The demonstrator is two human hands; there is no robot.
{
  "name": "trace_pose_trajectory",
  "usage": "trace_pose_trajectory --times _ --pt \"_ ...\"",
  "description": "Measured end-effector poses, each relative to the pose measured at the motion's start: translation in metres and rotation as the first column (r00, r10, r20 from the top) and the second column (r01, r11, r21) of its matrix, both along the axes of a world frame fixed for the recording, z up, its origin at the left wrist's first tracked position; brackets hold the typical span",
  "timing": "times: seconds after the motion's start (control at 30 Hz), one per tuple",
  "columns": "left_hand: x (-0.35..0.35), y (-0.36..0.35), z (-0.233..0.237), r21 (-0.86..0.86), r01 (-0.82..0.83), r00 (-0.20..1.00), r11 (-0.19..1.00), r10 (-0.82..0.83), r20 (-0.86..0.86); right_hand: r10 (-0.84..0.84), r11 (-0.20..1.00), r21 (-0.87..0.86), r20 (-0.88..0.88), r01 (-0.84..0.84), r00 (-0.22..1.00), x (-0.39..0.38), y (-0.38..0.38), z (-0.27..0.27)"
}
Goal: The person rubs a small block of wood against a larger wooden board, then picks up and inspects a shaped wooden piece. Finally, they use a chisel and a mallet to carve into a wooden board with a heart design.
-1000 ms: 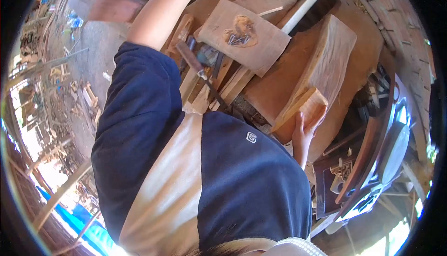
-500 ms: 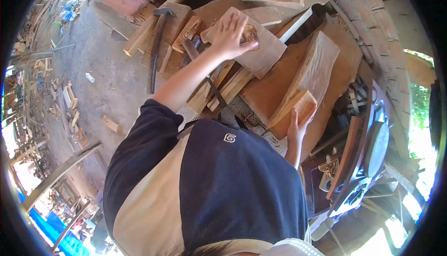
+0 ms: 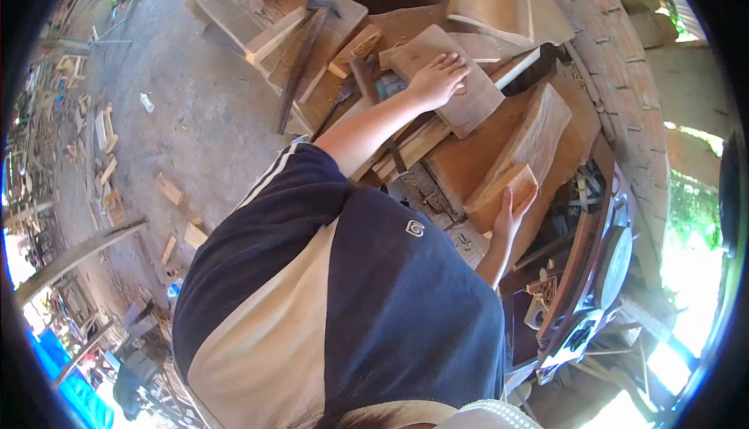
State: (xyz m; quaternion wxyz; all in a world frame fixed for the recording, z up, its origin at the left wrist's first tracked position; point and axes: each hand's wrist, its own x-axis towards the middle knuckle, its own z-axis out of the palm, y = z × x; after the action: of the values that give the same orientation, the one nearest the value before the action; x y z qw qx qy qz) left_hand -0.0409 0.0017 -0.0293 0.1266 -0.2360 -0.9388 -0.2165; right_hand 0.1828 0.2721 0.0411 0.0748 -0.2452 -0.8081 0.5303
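Note:
My left hand (image 3: 439,83) lies palm down on a flat wooden board (image 3: 477,109), fingers extended across its face. The board rests tilted on other wood pieces. The brown patch on the board is now mostly under the hand. At the near end of a thick wavy-topped plank (image 3: 538,128), my right hand (image 3: 511,209) grips a wood block (image 3: 509,187), thumb on the near side. Its other fingers are partly hidden by the block. A hammer (image 3: 303,62) with a long dark handle lies on a board left of my left hand.
A hollowed wood piece (image 3: 491,7) sits at the back. Ridged wooden planking (image 3: 612,78) curves along the right, near a dark object with an oval top (image 3: 614,267). Offcuts (image 3: 195,234) and a small bottle (image 3: 147,103) lie on the concrete floor (image 3: 179,132) to the left.
The view has shifted and turned slightly. My left hand has slid across the board toward its right part, over the brown patch. My right hand stays on the wood block.

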Motion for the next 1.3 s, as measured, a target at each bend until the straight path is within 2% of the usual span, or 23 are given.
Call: trace_pose_trajectory --times 0.07,0.1,0.2,0.3,0.43,0.53,0.57,0.6,0.63,0.67,0.73,0.77,0.83,0.87,0.93,0.97,1.0,1.07,1.1,1.13,1.2,1.3 --pt "0.001 -0.003 0.0 0.162 0.077 0.997 0.984 -0.08 0.009 0.011 1.0 0.026 0.01 -0.012 1.0 0.0 0.0 0.0" --pt "0.005 -0.002 0.003 0.237 0.058 0.998 0.97 -0.061 0.004 0.012 1.0 0.012 0.009 -0.012 1.0 -0.001 0.0 0.001" --pt "0.009 -0.005 0.006 0.325 0.038 0.991 0.945 -0.077 0.107 0.006 1.0 -0.016 0.005 -0.006 1.0 0.0 0.0 0.003" --pt "0.009 -0.01 0.008 0.398 0.058 0.993 0.916 -0.094 0.073 0.0 0.999 -0.044 -0.012 -0.001 1.0 0.001 -0.01 0.012" --pt "0.007 -0.013 0.006 0.437 0.047 0.987 0.898 -0.11 0.12 -0.006 0.997 -0.072 -0.038 0.003 0.999 0.002 -0.018 0.018" --pt "0.004 -0.015 0.009 0.421 0.116 0.984 0.9 -0.161 0.075 -0.009 1.0 0.022 -0.054 0.011 0.999 0.004 -0.014 0.013" --pt "0.007 -0.021 0.033 0.541 -0.013 0.909 0.841 -0.215 0.357 -0.023 0.999 0.029 -0.056 0.024 0.998 0.005 -0.013 0.009" --pt "0.009 -0.027 0.051 0.607 -0.168 0.749 0.777 -0.3 0.591 -0.013 1.0 0.023 -0.079 0.015 0.997 0.004 -0.01 0.004" --pt "0.015 -0.037 0.058 0.608 -0.073 0.845 0.791 -0.275 0.459 -0.006 1.0 0.018 -0.101 0.008 0.995 0.005 -0.007 0.003" --pt "0.002 -0.041 0.024 0.615 0.012 0.927 0.788 -0.239 0.289 -0.024 0.999 0.024 -0.106 0.027 0.994 0.007 -0.007 0.005" --pt "0.021 -0.071 0.06 0.574 -0.149 0.843 0.805 -0.2 0.5 -0.025 1.0 -0.005 -0.111 0.024 0.993 0.004 -0.014 0.011" --pt "0.017 -0.081 0.035 0.562 -0.034 0.95 0.827 -0.148 0.274 -0.024 0.999 -0.023 -0.117 0.022 0.993 0.002 -0.016 0.012" --pt "0.032 -0.103 0.022 0.434 -0.039 0.969 0.9 -0.072 0.237 -0.031 0.999 -0.039 -0.127 0.027 0.991 0.003 -0.014 0.011" --pt "0.038 -0.104 0.02 0.431 -0.02 0.97 0.902 -0.088 0.228 -0.02 0.998 -0.055 -0.123 0.013 0.992 0.003 -0.014 0.01" --pt "0.048 -0.104 0.02 0.156 0.024 0.992 0.987 -0.042 0.117 -0.039 0.996 -0.088 -0.141 0.027 0.989 0.001 -0.012 0.008" --pt "0.046 -0.102 0.021 0.112 0.021 0.981 0.994 -0.041 0.188 -0.043 0.993 -0.117 -0.148 0.026 0.988 0.001 -0.013 0.008" --pt "0.045 -0.1 0.023 0.104 0.035 0.982 0.994 -0.053 0.183 -0.058 0.991 -0.124 -0.152 0.039 0.987 0.003 -0.013 0.009" --pt "0.04 -0.094 0.022 0.158 -0.069 0.974 0.985 0.032 0.224 -0.034 0.994 -0.103 -0.12 0.021 0.992 0.002 -0.012 0.012" --pt "0.039 -0.089 0.018 0.133 -0.144 0.984 0.981 0.127 0.128 -0.039 0.994 -0.108 -0.126 0.026 0.991 0.001 -0.012 0.011" --pt "0.036 -0.089 0.016 0.13 -0.14 0.985 0.982 0.125 0.122 -0.055 0.991 -0.13 -0.123 0.039 0.991 0.002 -0.013 0.01" --pt "0.037 -0.089 0.023 0.12 -0.186 0.941 0.975 0.141 0.308 -0.069 0.987 -0.155 -0.119 0.05 0.991 0.0 -0.012 0.009" --pt "0.039 -0.093 0.027 0.184 -0.173 0.947 0.968 0.112 0.303 -0.08 0.994 -0.082 -0.126 0.07 0.989 0.002 -0.012 0.008"
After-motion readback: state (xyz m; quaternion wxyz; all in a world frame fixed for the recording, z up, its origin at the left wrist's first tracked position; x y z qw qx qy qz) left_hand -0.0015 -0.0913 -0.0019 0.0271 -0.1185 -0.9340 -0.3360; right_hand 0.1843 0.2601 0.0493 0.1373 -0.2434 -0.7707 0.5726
